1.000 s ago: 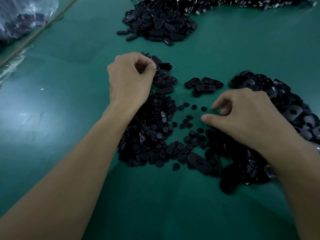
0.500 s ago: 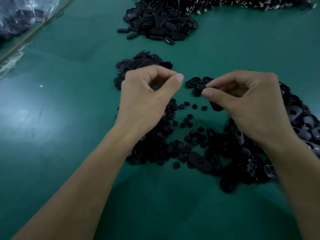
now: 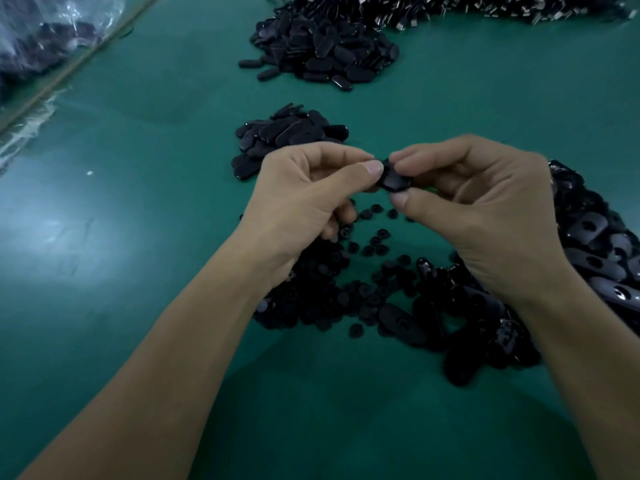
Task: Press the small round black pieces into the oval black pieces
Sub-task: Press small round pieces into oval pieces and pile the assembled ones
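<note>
I hold both hands up over the green bench (image 3: 138, 244), fingertips meeting in the middle. My left hand (image 3: 304, 202) and my right hand (image 3: 485, 213) both pinch one oval black piece (image 3: 395, 181). The left thumb and forefinger close on its left end, and the right thumb sits under it with the forefinger on top. The other fingers of each hand are curled in. I cannot tell whether a small round piece sits in the oval one, because my fingertips cover most of it.

Below my hands a heap of small round black pieces (image 3: 311, 299) lies on the bench, partly hidden under my left wrist. A few loose round ones (image 3: 377, 235) are scattered between my wrists. To the right, under and beyond my right hand, spreads a pile of oval black pieces (image 3: 595, 251), several showing a hole in the face. One oval piece (image 3: 401, 322) lies apart at the near edge of the round heap.

Just behind my left hand is a smaller pile of oval pieces (image 3: 287, 133). Farther back sits a larger pile (image 3: 325, 53), with a long row of dark parts (image 3: 485, 6) along the top edge. A clear plastic bag (image 3: 45, 39) lies at the far left.
</note>
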`<state>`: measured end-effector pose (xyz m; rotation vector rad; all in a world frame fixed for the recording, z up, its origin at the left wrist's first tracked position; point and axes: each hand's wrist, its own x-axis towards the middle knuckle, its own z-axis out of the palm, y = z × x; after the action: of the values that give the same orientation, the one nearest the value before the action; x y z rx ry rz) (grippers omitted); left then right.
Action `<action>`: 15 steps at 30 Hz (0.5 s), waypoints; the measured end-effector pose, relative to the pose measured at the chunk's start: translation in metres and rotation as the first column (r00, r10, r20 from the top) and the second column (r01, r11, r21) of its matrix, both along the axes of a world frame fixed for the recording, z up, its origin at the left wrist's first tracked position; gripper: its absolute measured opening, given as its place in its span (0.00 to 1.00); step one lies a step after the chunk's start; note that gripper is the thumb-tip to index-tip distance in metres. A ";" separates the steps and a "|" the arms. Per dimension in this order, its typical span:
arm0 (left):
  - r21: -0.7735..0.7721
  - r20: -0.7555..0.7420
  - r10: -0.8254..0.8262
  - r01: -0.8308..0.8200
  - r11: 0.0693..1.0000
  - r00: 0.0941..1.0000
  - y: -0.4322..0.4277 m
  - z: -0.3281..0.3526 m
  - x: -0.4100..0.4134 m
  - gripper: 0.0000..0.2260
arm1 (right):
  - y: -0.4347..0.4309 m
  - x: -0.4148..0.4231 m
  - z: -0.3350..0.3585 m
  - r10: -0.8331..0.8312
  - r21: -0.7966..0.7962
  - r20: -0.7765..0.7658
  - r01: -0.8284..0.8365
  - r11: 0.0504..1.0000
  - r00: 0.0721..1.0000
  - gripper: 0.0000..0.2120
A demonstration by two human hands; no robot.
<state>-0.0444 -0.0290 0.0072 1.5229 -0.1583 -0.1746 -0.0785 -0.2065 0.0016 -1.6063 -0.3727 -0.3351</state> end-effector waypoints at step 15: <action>-0.052 0.009 -0.008 0.008 0.999 1.000 -0.004 0.000 -0.001 0.03 | 0.001 0.002 -0.003 -0.191 -0.116 -0.098 0.179 0.977 0.977 0.08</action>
<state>-0.0451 -0.0326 0.0069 1.4712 -0.1747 -0.1693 -0.0766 -0.2053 -0.0014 -1.7615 -0.1594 -0.3723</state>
